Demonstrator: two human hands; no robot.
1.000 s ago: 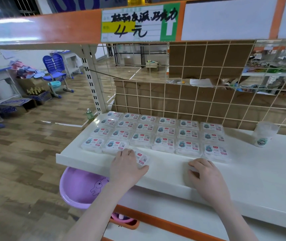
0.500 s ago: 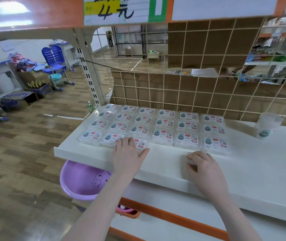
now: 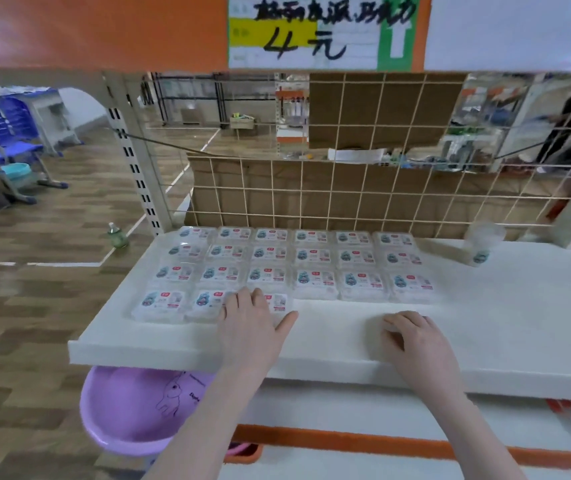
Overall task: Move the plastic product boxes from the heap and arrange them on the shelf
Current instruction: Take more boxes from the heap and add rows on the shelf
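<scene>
Several clear plastic product boxes (image 3: 315,282) with printed labels lie in neat rows at the back left of the white shelf (image 3: 506,327). My left hand (image 3: 249,323) rests flat, fingers straight, on the third box (image 3: 280,302) of the short front row. My right hand (image 3: 415,341) sits near the shelf's front edge to the right, its fingers curled down over what looks like one more clear box (image 3: 376,327), mostly hidden by the hand.
A clear plastic cup (image 3: 481,244) stands at the back right of the shelf. A wire grid (image 3: 346,188) closes the back. A purple basin (image 3: 131,410) sits below the shelf's left end. A price label (image 3: 312,29) hangs overhead.
My left hand slid the skewed front-row box back and in line with its neighbours. My right hand stayed almost where it was. The view shifted slightly.
</scene>
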